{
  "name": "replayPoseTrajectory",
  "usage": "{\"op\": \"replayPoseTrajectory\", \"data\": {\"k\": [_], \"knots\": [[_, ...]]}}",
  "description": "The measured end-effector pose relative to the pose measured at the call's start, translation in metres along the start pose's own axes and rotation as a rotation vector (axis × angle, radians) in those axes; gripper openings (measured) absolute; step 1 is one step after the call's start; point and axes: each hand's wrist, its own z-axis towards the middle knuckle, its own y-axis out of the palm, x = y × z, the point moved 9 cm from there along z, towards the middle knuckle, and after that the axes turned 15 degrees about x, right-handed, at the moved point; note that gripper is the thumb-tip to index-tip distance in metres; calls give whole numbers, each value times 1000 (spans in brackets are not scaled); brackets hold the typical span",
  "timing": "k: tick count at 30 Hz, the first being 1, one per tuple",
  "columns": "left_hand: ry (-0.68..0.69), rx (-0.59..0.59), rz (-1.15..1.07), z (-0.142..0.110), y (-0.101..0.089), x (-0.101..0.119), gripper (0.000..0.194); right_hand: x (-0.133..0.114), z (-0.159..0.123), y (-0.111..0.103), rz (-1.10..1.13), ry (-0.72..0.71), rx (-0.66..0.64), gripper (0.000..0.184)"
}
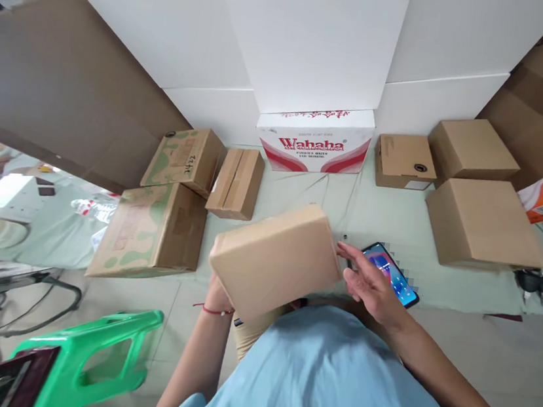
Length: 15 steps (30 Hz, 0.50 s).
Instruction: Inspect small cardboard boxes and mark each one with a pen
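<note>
Left hand [219,295]: gripping tan box [276,267] from below at its near left end; mostly hidden beneath.
Right hand [369,287]: loosely open, beside the box's right end; cannot tell if touching.
Tan box: held tilted over the front edge of the surface [312,192], long axis left to right, right end slightly farther off.
Room: back to white carton [315,146] at the rear edge, between narrow carton [237,183] leftward and phone [393,274] near the front edge rightward.

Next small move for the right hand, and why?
Probably settle the right hand firmly against the held carton: it's tilted, the left hand is partly hidden behind its left side, and the right is open at its right edge.
</note>
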Motion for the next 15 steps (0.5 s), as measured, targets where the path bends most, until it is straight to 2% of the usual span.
{"op": "replayPoseTrajectory", "data": {"k": [3, 8, 12, 15], "knots": [[126, 99, -11, 4, -1, 30, 34, 21, 14, 2, 60, 74, 14, 59], [283, 175, -12, -2, 13, 71, 41, 34, 34, 15, 160, -25, 0, 56], [442, 204, 84, -16, 18, 88, 36, 44, 45, 25, 153, -19, -52, 58], [547, 159, 177, -25, 25, 91, 34, 52, 53, 31, 176, 3, -90, 60]]}}
